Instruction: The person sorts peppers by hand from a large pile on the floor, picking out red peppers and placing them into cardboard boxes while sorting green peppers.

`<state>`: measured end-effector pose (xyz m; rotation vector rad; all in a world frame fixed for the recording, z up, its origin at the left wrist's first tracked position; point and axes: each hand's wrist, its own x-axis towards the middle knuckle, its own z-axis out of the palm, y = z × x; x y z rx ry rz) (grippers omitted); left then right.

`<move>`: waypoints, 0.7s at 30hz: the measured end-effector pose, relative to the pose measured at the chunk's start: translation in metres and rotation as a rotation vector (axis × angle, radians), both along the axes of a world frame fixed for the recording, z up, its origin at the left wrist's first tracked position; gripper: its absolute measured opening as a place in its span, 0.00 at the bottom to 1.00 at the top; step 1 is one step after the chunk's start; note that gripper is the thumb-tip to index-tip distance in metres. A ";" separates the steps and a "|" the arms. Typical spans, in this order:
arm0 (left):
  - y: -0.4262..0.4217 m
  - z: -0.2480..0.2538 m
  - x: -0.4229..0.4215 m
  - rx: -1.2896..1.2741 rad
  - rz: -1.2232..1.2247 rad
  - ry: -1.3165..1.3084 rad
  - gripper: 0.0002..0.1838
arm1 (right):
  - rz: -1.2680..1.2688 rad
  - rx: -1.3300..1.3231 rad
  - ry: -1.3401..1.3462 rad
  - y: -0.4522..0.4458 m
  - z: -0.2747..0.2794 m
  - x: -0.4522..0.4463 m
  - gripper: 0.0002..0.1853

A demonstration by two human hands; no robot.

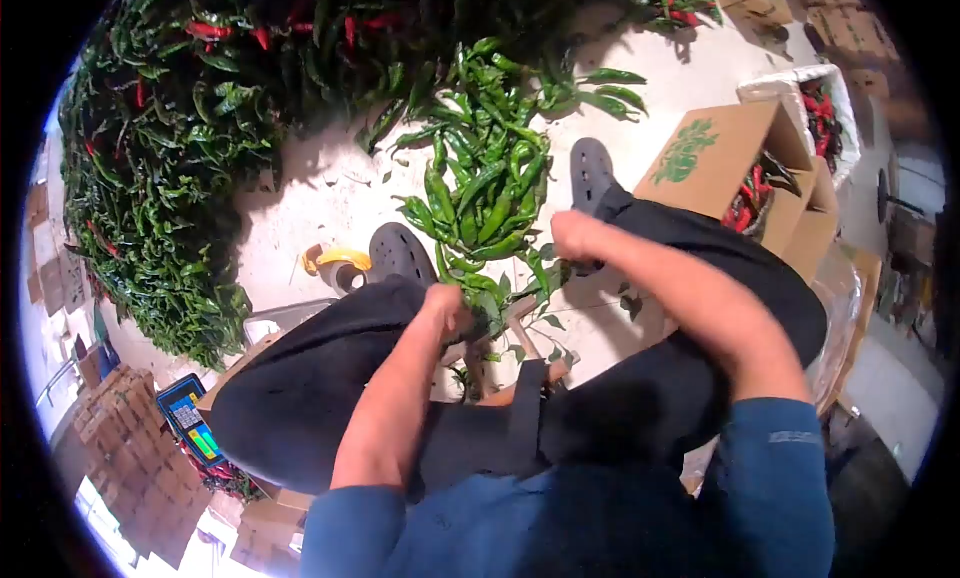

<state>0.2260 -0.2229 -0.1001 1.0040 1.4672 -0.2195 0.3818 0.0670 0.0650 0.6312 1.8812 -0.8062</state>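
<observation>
A strip of green chili peppers (490,193) runs down the floor between my feet, with loose leaves at its near end. My left hand (446,310) is closed at the near left edge of these peppers, beside the leaves. Its fingers are turned down and partly hidden, so anything in them is not visible. On the other side, my right hand (574,236) is curled into a fist by the right edge of the strip, close to my right shoe (592,170). What its fingers hold, if anything, is hidden.
A large heap of green peppers (190,148) with some red ones fills the back and left. A yellow tape dispenser (340,261) lies by my left shoe (402,250). Right stand a cardboard box (705,158) and a white crate (850,128) with red peppers. A keypad device (188,418) is lower left.
</observation>
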 end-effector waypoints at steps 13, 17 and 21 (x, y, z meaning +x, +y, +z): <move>0.022 0.054 0.081 -0.268 1.174 0.159 0.21 | -0.435 0.314 0.178 -0.107 -0.101 0.036 0.22; 0.042 0.048 0.089 -0.405 1.170 0.404 0.29 | -0.475 0.461 0.174 -0.119 -0.117 0.029 0.25; 0.051 0.051 0.086 -0.525 1.256 0.467 0.36 | -0.498 0.260 0.077 -0.109 -0.128 0.039 0.31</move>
